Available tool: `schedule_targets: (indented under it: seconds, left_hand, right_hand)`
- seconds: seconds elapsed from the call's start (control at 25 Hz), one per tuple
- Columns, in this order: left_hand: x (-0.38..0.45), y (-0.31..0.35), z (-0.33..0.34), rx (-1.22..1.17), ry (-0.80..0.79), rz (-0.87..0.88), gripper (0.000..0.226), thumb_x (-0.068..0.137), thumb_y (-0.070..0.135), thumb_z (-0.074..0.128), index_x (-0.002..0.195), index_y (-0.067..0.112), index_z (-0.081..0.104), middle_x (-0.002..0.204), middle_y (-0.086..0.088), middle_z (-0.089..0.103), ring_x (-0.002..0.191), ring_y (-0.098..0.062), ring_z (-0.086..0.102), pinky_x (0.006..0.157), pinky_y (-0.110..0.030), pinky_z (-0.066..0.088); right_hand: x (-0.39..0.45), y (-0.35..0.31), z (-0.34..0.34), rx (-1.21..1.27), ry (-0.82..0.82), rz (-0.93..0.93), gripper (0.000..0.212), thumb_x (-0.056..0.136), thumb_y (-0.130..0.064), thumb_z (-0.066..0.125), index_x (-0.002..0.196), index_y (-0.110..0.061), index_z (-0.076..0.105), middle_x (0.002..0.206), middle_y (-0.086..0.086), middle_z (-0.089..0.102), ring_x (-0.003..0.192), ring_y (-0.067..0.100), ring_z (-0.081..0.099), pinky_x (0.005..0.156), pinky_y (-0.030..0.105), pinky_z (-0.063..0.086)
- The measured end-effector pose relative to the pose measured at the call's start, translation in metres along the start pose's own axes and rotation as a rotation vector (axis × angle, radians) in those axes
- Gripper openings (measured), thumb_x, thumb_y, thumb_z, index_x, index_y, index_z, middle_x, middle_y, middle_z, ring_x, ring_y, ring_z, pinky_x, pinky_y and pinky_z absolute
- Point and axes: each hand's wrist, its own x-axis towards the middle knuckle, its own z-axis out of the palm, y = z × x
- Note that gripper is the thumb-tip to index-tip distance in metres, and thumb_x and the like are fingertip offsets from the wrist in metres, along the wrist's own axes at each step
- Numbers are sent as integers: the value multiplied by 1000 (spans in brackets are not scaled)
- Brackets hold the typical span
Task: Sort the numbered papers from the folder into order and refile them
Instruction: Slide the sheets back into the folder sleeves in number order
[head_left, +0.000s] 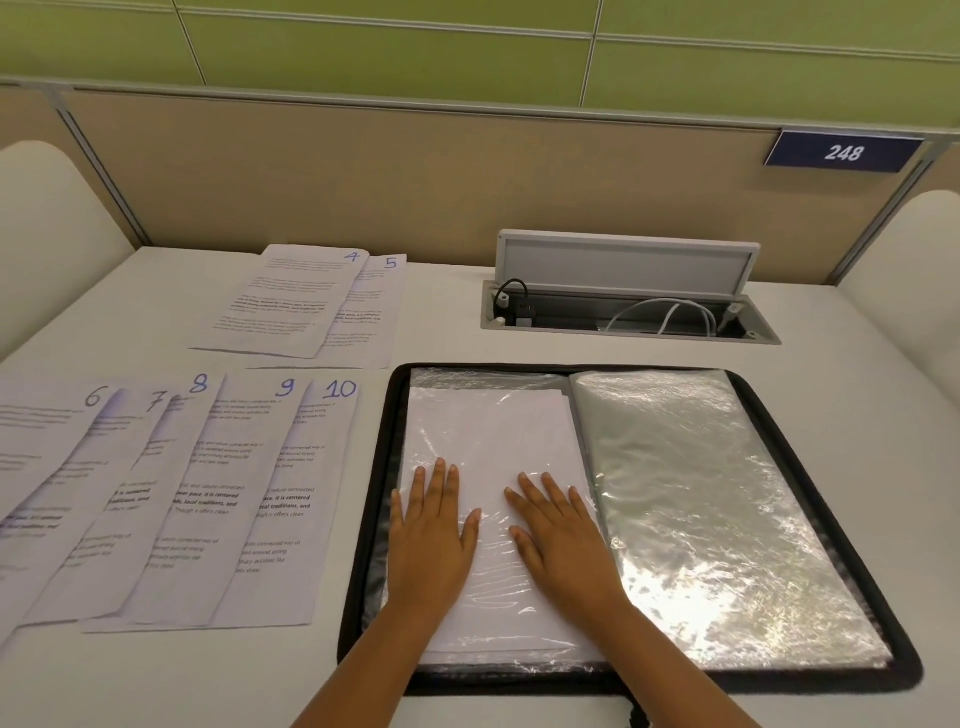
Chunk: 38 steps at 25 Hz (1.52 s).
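We pressed our left hand (428, 540) and right hand (558, 540) flat, each grip open, holding nothing, on the folder's (857, 545) filled sleeve (488, 436), its pages' numbers hidden. Sheets marked 6 to 10 (218, 499) overlapped on the worktop (857, 338), sheet 6 cut off; a plaque (842, 151) read 248.

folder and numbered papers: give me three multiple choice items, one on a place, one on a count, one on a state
1. Where does the sheet marked 4 lie?
A. at the far side of the desk, overlapping the sheet marked 5
B. on the folder's right-hand sleeves
C. under the left hand

2. How many numbered sheets lie on the desk outside the folder?
A. three
B. seven
C. ten

3. What are the hands doing?
A. both pinch a sheet
B. both lie flat on the plastic sleeve over white paper
C. one lifts the cable box lid

Answers:
1 A: sheet 4 sits by the partition, its edge over sheet 5.
2 B: numbers 4, 5, 6, 7, 8, 9 and 10 show.
3 B: the left hand and right hand press down with straight fingers on the folder's left page.
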Motion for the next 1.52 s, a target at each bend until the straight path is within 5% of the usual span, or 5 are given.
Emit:
schedule_targets:
  seconds: [0.32, 0.48, 0.8, 1.24, 1.52]
  left_hand:
    - [-5, -20, -24, -344, 8, 146, 41, 94, 28, 48, 131, 12, 52, 152, -2, 25, 132, -19, 40, 107, -31, 31]
    - [32, -71, -66, -289, 86, 247, 36, 92, 21, 52, 126, 13, 57, 142, -3, 43, 114, -20, 55, 95, -37, 48]
    - [164, -200, -78, 230, -24, -147, 41, 92, 8, 44, 133, 3, 47, 156, -8, 15, 141, -28, 19, 115, -40, 17]
    - [207, -228, -85, 655, -224, -130, 63, 93, 20, 50, 147, 12, 20, 158, -3, -2, 144, -23, -1, 116, -46, 0]
    - [210, -222, -95, 232, 64, -115, 59, 92, 0, 41, 146, 0, 17, 155, -11, 18, 134, -30, 31, 114, -42, 20]
  right_hand:
    - [-3, 2, 1, -4, 24, -18, 51, 100, -49, 17, 142, -27, 39, 149, -8, 34, 141, 14, 24, 115, 29, 6]
    - [-3, -4, -2, 17, 53, 4, 47, 98, -44, 27, 139, -29, 44, 148, -11, 35, 141, 7, 19, 116, 24, 3]
    - [-1, 1, 1, 54, 30, -14, 47, 100, -49, 21, 138, -31, 41, 152, -18, 25, 143, 5, 14, 116, 24, 5]
    - [2, 3, 1, 63, 23, -24, 47, 99, -48, 22, 146, -40, 23, 153, -18, 22, 143, 9, 18, 116, 24, 8]
    - [3, 5, 6, 80, 24, -41, 46, 99, -48, 23, 145, -42, 23, 154, -21, 19, 143, 7, 17, 116, 26, 10]
